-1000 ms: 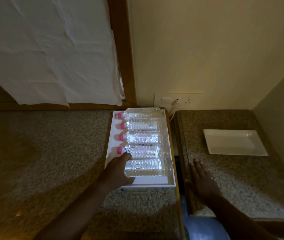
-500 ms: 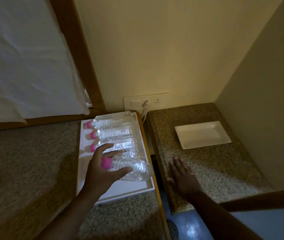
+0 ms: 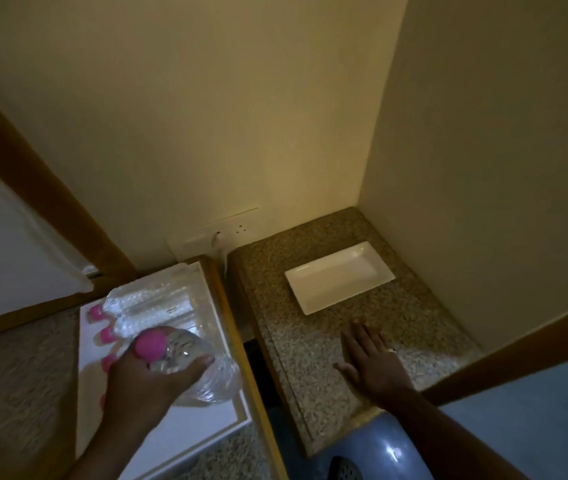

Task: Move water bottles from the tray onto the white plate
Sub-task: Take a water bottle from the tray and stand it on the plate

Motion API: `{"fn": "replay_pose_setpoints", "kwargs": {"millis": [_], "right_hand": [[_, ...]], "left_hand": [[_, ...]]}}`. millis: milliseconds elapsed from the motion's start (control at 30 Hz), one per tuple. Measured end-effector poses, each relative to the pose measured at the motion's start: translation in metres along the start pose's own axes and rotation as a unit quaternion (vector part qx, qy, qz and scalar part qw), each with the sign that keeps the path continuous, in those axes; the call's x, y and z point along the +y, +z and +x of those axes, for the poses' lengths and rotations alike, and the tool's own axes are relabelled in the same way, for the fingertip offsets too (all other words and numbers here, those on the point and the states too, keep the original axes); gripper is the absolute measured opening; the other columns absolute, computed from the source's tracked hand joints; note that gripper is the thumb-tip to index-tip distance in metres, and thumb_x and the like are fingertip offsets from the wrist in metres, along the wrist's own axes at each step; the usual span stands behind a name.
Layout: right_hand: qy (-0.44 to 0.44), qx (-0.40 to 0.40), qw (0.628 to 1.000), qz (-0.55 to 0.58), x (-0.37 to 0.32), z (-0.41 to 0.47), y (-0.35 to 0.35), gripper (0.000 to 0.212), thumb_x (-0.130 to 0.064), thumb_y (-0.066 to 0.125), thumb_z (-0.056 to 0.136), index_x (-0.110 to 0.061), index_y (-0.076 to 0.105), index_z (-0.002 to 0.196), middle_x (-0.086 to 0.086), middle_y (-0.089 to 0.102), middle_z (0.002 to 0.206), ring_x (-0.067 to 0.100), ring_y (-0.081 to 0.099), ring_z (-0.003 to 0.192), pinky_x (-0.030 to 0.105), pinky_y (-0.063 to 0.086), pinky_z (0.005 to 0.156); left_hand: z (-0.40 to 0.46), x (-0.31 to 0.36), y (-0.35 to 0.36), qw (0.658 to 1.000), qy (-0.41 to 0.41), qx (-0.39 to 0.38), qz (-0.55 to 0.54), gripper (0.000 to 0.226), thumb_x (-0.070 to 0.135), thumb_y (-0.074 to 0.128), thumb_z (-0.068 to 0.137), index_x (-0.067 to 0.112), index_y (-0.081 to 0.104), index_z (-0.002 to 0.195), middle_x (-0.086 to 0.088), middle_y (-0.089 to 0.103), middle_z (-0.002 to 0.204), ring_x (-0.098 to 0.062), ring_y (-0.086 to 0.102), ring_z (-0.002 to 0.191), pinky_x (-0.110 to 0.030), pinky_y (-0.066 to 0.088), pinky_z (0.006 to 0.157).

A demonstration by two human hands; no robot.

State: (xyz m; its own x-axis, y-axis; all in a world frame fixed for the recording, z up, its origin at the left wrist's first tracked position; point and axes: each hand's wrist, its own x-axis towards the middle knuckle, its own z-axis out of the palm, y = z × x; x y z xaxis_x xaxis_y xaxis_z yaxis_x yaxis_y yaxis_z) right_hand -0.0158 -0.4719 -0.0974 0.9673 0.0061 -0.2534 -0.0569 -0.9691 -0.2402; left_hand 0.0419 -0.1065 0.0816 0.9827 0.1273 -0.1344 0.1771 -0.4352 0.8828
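Observation:
My left hand [image 3: 144, 386] is shut on a clear water bottle [image 3: 203, 372] with a pink cap, held lifted above the near part of the white tray [image 3: 185, 431]. Several more pink-capped bottles [image 3: 158, 303] lie side by side at the tray's far end. The white rectangular plate [image 3: 339, 277] sits bare on the right granite counter, near the corner of the walls. My right hand [image 3: 372, 362] rests flat, fingers spread, on that counter just in front of the plate.
A dark gap [image 3: 258, 362] with a wooden edge separates the left counter from the right granite counter [image 3: 296, 344]. A wall socket with a white cable [image 3: 222, 237] sits behind the gap. Walls close in the plate on two sides.
My left hand has raised the bottle higher above the tray and nearer the camera. The view has swung right. My right hand stays flat on the right counter.

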Motion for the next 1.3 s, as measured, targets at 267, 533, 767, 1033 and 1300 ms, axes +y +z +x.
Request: {"fn": "replay_pose_setpoints", "kwargs": {"millis": [267, 533, 767, 1033, 1300], "right_hand": [[-0.007, 0.020, 0.999, -0.033, 0.087, 0.005, -0.015, 0.084, -0.077, 0.021, 0.093, -0.025, 0.008, 0.157, 0.011, 0.003, 0.163, 0.036, 0.004, 0.150, 0.053, 0.005, 0.118], [-0.022, 0.050, 0.998, -0.029, 0.117, 0.019, -0.018, 0.089, -0.079, 0.030, 0.089, -0.024, 0.012, 0.157, 0.013, 0.009, 0.163, 0.038, -0.001, 0.149, 0.061, 0.002, 0.116], [-0.038, 0.080, 0.996, -0.019, 0.123, 0.021, -0.008, 0.091, -0.078, 0.034, 0.088, -0.023, 0.013, 0.157, 0.013, 0.008, 0.164, 0.036, -0.005, 0.150, 0.060, -0.001, 0.117], [-0.026, 0.079, 0.996, -0.021, 0.121, 0.021, -0.008, 0.091, -0.079, 0.033, 0.088, -0.023, 0.011, 0.157, 0.013, 0.005, 0.165, 0.033, -0.009, 0.150, 0.058, -0.006, 0.117], [-0.022, 0.059, 0.998, -0.026, 0.120, 0.020, -0.014, 0.091, -0.079, 0.031, 0.089, -0.023, 0.012, 0.157, 0.012, 0.004, 0.165, 0.034, -0.009, 0.150, 0.062, 0.003, 0.117]], "left_hand": [[0.066, 0.122, 0.149, 0.988, 0.129, -0.085, 0.018, 0.046, 0.040, 0.094, 0.047, 0.028, 0.072, 0.085, 0.008, 0.075, 0.077, -0.006, 0.069, 0.073, -0.025, 0.057, 0.065], [0.107, 0.138, 0.304, 0.978, 0.142, -0.138, 0.057, 0.060, 0.036, 0.095, 0.050, 0.030, 0.059, 0.098, 0.008, 0.065, 0.093, -0.016, 0.065, 0.091, -0.025, 0.052, 0.072], [0.121, 0.131, 0.345, 0.981, 0.142, -0.108, 0.074, 0.065, 0.039, 0.094, 0.050, 0.018, 0.064, 0.104, 0.001, 0.068, 0.098, -0.021, 0.066, 0.093, -0.036, 0.055, 0.082], [0.118, 0.133, 0.355, 0.964, 0.177, -0.166, 0.105, 0.071, 0.054, 0.089, 0.048, 0.029, 0.058, 0.107, 0.009, 0.063, 0.100, -0.016, 0.062, 0.094, -0.033, 0.052, 0.082], [0.119, 0.132, 0.354, 0.957, 0.170, -0.202, 0.122, 0.087, 0.055, 0.088, 0.051, 0.020, 0.056, 0.124, -0.002, 0.064, 0.119, -0.023, 0.061, 0.109, -0.043, 0.052, 0.092]]}}
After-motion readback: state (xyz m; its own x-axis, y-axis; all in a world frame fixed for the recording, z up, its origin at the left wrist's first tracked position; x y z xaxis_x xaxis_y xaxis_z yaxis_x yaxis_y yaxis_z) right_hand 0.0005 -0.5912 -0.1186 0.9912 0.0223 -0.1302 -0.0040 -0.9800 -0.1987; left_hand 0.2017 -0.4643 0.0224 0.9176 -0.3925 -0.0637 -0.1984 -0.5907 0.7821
